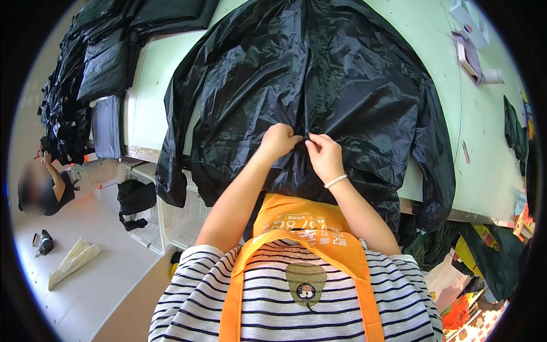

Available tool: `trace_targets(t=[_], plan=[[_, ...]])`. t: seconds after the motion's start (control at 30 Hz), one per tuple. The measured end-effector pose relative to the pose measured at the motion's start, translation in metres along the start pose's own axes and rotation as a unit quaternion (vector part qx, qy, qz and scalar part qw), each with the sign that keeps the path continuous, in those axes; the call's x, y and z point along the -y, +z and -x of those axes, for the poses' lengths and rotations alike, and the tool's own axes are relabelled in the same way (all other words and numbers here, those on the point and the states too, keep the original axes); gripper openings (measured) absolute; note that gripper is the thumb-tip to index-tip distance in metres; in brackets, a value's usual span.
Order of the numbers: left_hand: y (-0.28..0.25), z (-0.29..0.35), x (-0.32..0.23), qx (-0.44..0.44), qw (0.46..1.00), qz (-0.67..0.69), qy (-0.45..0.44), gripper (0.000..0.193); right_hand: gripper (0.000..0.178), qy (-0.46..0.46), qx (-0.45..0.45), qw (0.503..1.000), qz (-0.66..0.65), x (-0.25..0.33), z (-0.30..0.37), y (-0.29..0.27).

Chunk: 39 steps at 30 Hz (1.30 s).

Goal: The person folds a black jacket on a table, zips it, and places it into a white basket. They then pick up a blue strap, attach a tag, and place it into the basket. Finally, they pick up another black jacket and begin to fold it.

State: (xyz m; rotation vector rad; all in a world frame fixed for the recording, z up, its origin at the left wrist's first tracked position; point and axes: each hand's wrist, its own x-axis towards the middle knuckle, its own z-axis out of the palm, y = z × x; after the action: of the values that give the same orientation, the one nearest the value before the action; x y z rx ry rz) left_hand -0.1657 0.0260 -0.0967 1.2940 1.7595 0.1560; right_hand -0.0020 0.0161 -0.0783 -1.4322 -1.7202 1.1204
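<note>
A shiny black jacket lies spread over the pale table, its sleeves hanging down at both sides and its lower hem over the near edge. Both hands meet at the jacket's centre front opening. My left hand is closed, thumb and fingers pinching the front edge. Close beside it, my right hand pinches the other side of the same opening. The small part between the fingertips is too hidden to make out. A pale bracelet circles my right wrist.
Folded black garments are piled at the far left of the table. A white plastic crate stands below its edge. At the right lie a white box and a small pen-like item. Another person is at the left.
</note>
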Motion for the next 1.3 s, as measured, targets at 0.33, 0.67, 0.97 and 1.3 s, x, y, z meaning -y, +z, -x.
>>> trace_targets(t=[0.33, 0.67, 0.97, 1.3], plan=[[-0.019, 0.035, -0.003, 0.038, 0.966, 0.237, 0.096, 0.017, 0.008, -0.004, -0.026, 0.999, -0.026, 0.002, 0.004, 0.01], [0.001, 0.049, -0.015, -0.119, 0.952, 0.244, 0.144, 0.022, 0.031, -0.02, 0.051, 0.998, -0.025, 0.01, 0.0, 0.001], [0.05, 0.109, 0.011, -0.282, 0.891, 0.336, 0.115, 0.012, 0.02, -0.005, 0.041, 0.999, -0.003, -0.024, -0.022, 0.031], [0.145, 0.165, 0.066, -0.125, 0.724, 0.625, -0.263, 0.049, 0.038, -0.002, 0.007, 0.996, 0.086, -0.031, -0.094, 0.022]])
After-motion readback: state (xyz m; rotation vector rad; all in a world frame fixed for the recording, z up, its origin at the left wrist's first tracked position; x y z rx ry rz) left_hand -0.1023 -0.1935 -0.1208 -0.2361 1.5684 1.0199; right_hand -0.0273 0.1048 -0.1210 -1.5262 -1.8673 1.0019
